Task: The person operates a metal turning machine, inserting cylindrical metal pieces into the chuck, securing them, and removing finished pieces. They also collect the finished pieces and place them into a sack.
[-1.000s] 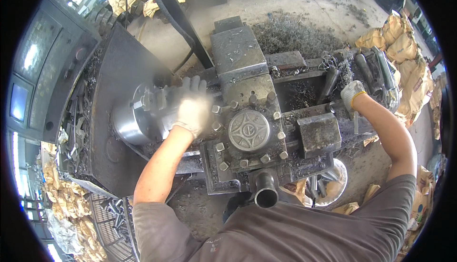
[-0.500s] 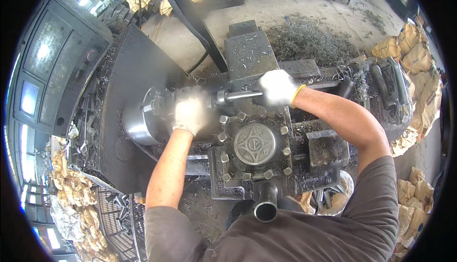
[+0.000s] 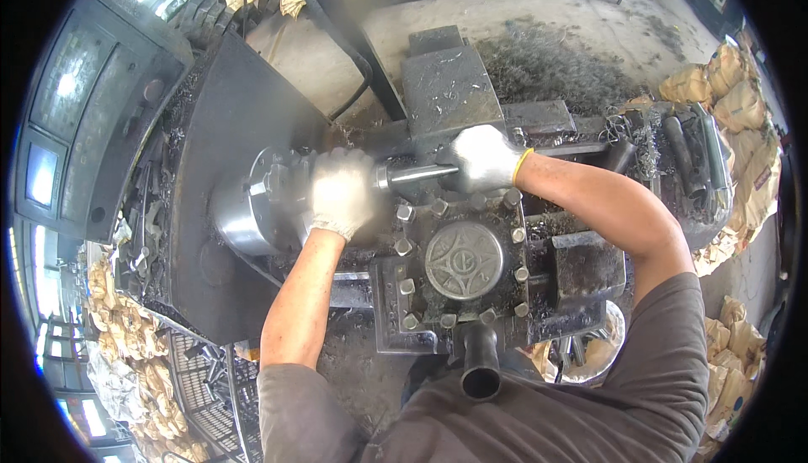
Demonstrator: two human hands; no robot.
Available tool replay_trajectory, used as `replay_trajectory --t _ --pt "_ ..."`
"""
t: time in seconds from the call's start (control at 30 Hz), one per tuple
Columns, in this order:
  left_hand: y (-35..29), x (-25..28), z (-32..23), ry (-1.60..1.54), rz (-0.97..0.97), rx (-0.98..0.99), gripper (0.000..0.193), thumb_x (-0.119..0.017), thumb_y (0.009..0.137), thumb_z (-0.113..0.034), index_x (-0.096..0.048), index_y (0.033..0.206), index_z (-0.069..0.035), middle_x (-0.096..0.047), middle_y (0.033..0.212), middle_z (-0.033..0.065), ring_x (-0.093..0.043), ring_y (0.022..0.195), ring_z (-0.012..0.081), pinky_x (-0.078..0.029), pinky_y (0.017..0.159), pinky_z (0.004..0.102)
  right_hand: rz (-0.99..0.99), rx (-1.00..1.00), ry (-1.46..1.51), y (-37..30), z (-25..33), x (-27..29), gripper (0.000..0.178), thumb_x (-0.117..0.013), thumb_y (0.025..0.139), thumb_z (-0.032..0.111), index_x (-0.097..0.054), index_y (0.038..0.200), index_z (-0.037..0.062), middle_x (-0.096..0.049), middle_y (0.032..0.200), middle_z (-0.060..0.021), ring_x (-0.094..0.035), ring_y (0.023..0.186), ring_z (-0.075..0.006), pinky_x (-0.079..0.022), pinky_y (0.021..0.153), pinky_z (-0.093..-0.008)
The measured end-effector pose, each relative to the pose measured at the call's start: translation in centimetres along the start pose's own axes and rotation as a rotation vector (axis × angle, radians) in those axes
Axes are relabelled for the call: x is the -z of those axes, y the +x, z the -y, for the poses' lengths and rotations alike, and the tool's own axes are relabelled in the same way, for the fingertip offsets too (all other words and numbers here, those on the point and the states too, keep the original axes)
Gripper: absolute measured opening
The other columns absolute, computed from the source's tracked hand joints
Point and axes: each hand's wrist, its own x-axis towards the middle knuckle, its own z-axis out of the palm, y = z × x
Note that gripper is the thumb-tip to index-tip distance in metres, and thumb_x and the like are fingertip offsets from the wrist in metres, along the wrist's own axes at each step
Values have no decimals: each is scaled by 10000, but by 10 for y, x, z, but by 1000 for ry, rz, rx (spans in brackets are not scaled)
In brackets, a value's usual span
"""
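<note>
A shiny steel bar (image 3: 421, 174) lies level between my two gloved hands, above the far edge of a dark square tool post (image 3: 465, 261) with several bolts round a disc. My right hand (image 3: 486, 158), in a white glove with a yellow cuff, is wrapped round the bar's right end. Beside the bar's left end, my left hand (image 3: 343, 191) is closed, slightly blurred; what lies under its fingers is hidden. Just left of it is the bright round lathe chuck (image 3: 244, 210). A short pipe-like handle (image 3: 481, 370) sticks out from the post toward me.
A large dark guard plate (image 3: 244, 109) stands behind the chuck. Metal shavings (image 3: 555, 67) are heaped on the floor beyond the machine. Loose tubes (image 3: 677, 147) lie at the right end. Brown paper sacks (image 3: 741, 118) are piled at right, and a crate of parts (image 3: 210, 387) stands lower left.
The tool post has turned slightly and sits a little further right, its handle with it. My left hand has shifted slightly right, away from the chuck. My right hand stays on the bar.
</note>
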Motion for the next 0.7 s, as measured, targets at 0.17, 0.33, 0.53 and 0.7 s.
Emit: replay_trajectory --t 0.17,0.33,0.53,0.7 --pt "-2 4 1 35 67 6 233 -705 821 -292 -703 997 -140 -675 1032 76 -634 1029 274 -482 921 434 -24 -23 13 -1 9 3 289 -740 794 358 -806 878 89 -750 831 -209 -742 804 -421 -595 720 -496" --pt "-1 14 -2 45 79 -4 282 -736 804 -320 -718 1010 -129 -692 1051 81 -645 1043 293 -495 941 466 61 -231 86 -21 -43 -4 328 -784 787 398 -814 856 78 -755 822 -215 -738 792 -431 -596 714 -494" --pt "-6 10 -5 -83 -165 -75 564 -886 696 -238 -687 1196 -73 -686 1227 129 -628 1151 344 -470 1030 492 319 -625 -387 -169 -101 82 263 -814 733 307 -818 849 72 -768 834 -197 -773 828 -365 -615 753 -455" --pt "-113 25 -52 -567 -342 19 534 -820 852 -101 -659 1357 -36 -684 1358 202 -667 1203 404 -533 1025 510 483 -581 -760 -227 -108 33 187 -734 819 177 -860 957 168 -824 971 -102 -799 942 -298 -626 790 -427"
